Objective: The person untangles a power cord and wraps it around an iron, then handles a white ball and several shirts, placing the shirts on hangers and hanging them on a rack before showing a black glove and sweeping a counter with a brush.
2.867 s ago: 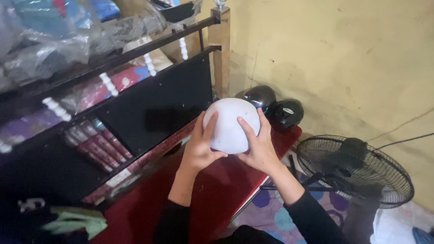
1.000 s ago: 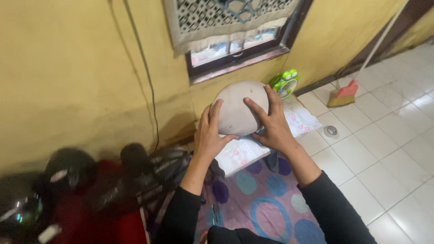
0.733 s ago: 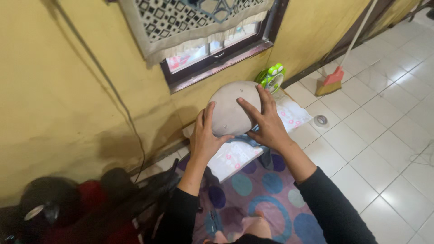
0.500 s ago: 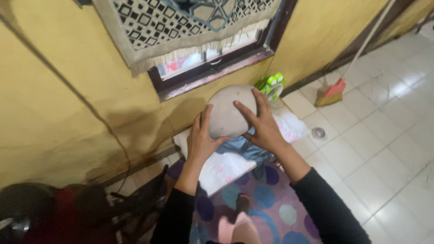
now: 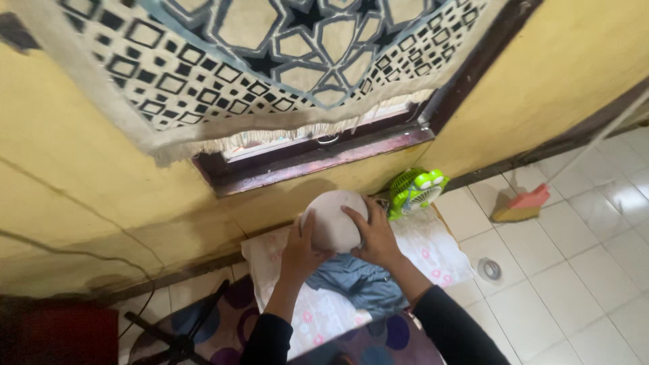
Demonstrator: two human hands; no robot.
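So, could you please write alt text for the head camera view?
Both hands, left hand and right hand, hold a white dome-shaped object above a white floral cloth and blue garment, below a curtained window, beside a small green fan.

Yellow wall [image 5: 81,182], dark-framed window [image 5: 318,152], patterned curtain [image 5: 257,61], white tiled floor [image 5: 574,270]

Broom [image 5: 520,206]: handle blurred, ran off the right edge. Patterned curtain [image 5: 257,61] cut by the top edge, covered most of the window. Blue cloth [image 5: 358,284] partly hidden under both forearms. Fan stand [image 5: 179,338] cropped at the bottom edge.
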